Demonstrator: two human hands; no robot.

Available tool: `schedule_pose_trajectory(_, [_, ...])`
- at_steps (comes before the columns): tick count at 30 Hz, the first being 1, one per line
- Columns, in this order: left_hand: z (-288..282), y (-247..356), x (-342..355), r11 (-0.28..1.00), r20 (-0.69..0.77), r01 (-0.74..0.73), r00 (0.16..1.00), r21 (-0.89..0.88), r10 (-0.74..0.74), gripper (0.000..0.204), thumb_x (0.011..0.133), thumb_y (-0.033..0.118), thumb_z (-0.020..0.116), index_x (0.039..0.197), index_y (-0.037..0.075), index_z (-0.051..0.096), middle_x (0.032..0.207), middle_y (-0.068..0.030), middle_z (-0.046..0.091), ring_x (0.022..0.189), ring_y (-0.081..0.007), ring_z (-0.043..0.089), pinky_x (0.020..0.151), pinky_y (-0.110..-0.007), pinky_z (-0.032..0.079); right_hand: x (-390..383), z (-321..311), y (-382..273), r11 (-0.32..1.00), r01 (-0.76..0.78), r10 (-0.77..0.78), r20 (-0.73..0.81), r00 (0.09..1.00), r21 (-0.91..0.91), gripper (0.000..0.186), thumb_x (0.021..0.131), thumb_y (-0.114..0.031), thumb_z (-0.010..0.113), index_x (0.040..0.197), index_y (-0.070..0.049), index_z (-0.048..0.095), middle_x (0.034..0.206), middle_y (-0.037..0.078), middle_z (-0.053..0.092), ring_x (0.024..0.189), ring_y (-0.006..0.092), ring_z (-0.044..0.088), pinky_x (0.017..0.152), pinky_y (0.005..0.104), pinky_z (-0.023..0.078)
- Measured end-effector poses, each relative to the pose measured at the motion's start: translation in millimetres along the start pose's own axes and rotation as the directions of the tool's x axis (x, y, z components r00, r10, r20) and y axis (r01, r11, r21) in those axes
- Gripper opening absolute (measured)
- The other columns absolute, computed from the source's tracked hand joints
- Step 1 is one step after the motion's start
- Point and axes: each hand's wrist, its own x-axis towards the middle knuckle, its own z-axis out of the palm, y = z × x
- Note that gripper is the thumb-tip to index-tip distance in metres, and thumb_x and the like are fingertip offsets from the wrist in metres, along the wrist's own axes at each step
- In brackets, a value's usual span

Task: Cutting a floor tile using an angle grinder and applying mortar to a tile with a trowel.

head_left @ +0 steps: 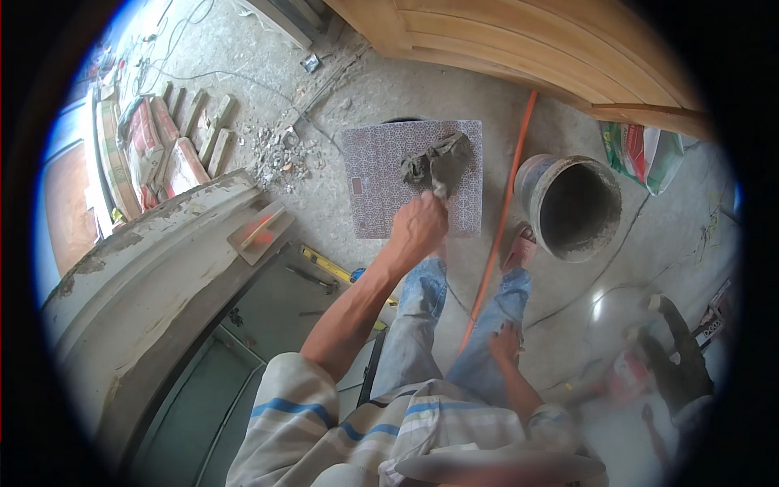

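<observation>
My left hand [420, 223] is closed round the handle of a trowel [451, 166], whose blade is coated in grey mortar. It is over a square tile [377, 207] with a brown-and-white lattice pattern. A lump of wet mortar [418, 169] shows at the blade's left edge; whether it lies on the tile or clings to the trowel, I cannot tell. Beneath the tile's far edge a dark curved rim peeks out. My right hand [505, 341] rests on my right thigh, its fingers loosely spread on the jeans, holding nothing.
Right of the tile, an orange strip [503, 219] runs along the floor beside a mortar-crusted bucket [526, 191]. Wooden panelling [519, 36] borders the far side. At left are a float [261, 234], a yellow spirit level [324, 263], rubble [284, 154] and sacks [154, 154]. Cables cross the floor.
</observation>
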Motion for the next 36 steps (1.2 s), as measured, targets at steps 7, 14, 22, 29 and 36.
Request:
schedule_pose_trajectory(7, [26.7,-49.4,-5.1,0.993,0.083,0.103,0.992,-0.056,-0.098,0.029,0.092,0.026,0.045,0.085,-0.001,0.052,0.071,-0.0292,0.060,0.068,-0.0468,0.060,0.063,-0.055,0.046,-15.3,-19.6,-16.5,0.997,-0.071,0.073,-0.058,0.996,0.036,0.042,0.078,-0.023,0.059,0.117,-0.012,0.050,0.125,0.010,0.047,0.126,0.0298,0.038,0.089,0.0710,0.033])
schedule_pose_trajectory(14, [14.1,-93.5,-12.9,0.978,0.047,-0.027,0.999,0.206,0.018,0.026,0.090,0.025,0.047,0.086,-0.001,0.053,0.084,-0.0254,0.063,0.069,-0.0420,0.062,0.065,-0.052,0.050,-13.8,-21.2,-16.8,0.996,-0.084,0.084,-0.013,0.996,-0.002,0.042,0.077,-0.022,0.059,0.117,-0.012,0.049,0.125,0.010,0.048,0.124,0.0296,0.040,0.088,0.0706,0.033])
schedule_pose_trajectory(22, [-10.5,-104.4,-29.2,0.963,-0.097,0.269,0.959,0.023,-0.265,0.032,0.090,0.026,0.047,0.076,-0.002,0.056,0.067,-0.0293,0.058,0.067,-0.0457,0.059,0.065,-0.052,0.048,-10.7,-22.4,-15.3,0.997,-0.077,0.077,-0.029,0.997,-0.030,0.040,0.078,-0.021,0.059,0.116,-0.011,0.049,0.124,0.011,0.049,0.124,0.0295,0.040,0.086,0.0710,0.035])
schedule_pose_trajectory(29, [-13.2,-109.4,5.7,0.983,-0.070,0.180,0.981,-0.033,-0.182,0.037,0.092,0.031,0.046,0.083,-0.003,0.056,0.074,-0.0299,0.059,0.076,-0.0455,0.060,0.070,-0.052,0.045,-8.9,-29.5,-13.1,0.998,-0.032,0.030,-0.039,0.999,-0.046,0.039,0.079,-0.021,0.058,0.116,-0.011,0.050,0.125,0.010,0.049,0.127,0.0284,0.038,0.089,0.0704,0.034])
schedule_pose_trajectory(36, [-3.6,-105.7,-44.0,0.933,-0.132,0.354,0.924,-0.071,-0.360,0.035,0.091,0.030,0.046,0.079,0.000,0.058,0.072,-0.0276,0.060,0.070,-0.0454,0.061,0.066,-0.052,0.049,-20.1,-55.7,-50.4,0.964,0.217,-0.242,-0.162,0.957,-0.156,0.052,0.082,-0.023,0.059,0.129,-0.009,0.043,0.136,0.015,0.039,0.131,0.0332,0.033,0.093,0.0676,0.031])
